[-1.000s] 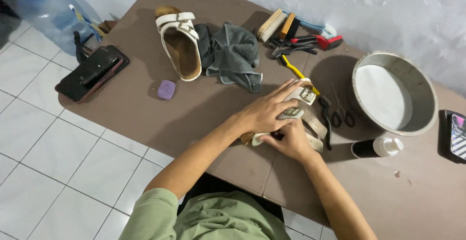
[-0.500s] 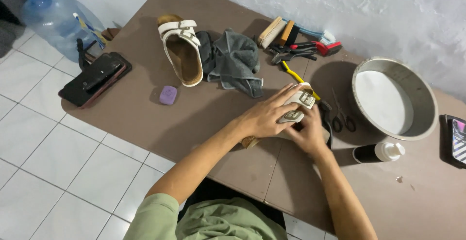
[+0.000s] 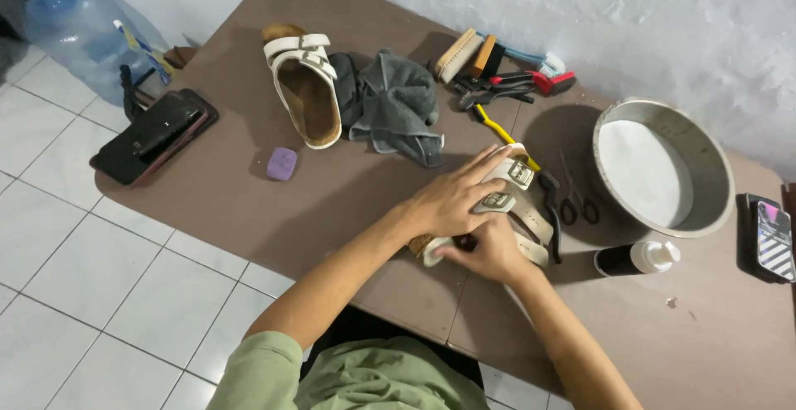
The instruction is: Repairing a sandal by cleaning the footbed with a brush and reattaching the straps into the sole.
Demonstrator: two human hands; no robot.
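Head view, looking down on a brown folding table (image 3: 249,203) set against a white wall. The left hand (image 3: 452,198) is lying flat, fingers spread, across the straps of a white two-strap buckled sandal (image 3: 526,211), which is resting near the middle of the table's near half, just left of the round metal basin; the hand is pressing on the sandal rather than closing around it. The right hand (image 3: 489,252) is curling against the heel end of the same sandal, its fingers folding over something small and dark that cannot be made out; the two hands are sitting close together, touching the sandal from either side. A matching white two-strap sandal with a tan footbed (image 3: 305,87) is lying sole-down toward the far left of the table, just beside a crumpled grey cloth (image 3: 398,107). A small purple block (image 3: 282,164) is sitting apart on bare tabletop, nearer the left edge. Along the far edge a cluster of wooden-backed brushes and red-handled tools (image 3: 497,66) is lying in a loose row. A yellow-handled brush (image 3: 497,131) is angling toward the held sandal, and small black-handled scissors (image 3: 576,203) are lying between the sandal and a round metal basin holding white liquid (image 3: 663,128). A black bottle with a white pump cap (image 3: 637,258) is lying on its side below the basin. A dark phone on a black case (image 3: 153,132) is resting at the table's left corner, and a blue water jug (image 3: 79,33) is standing on the tiled floor beyond.
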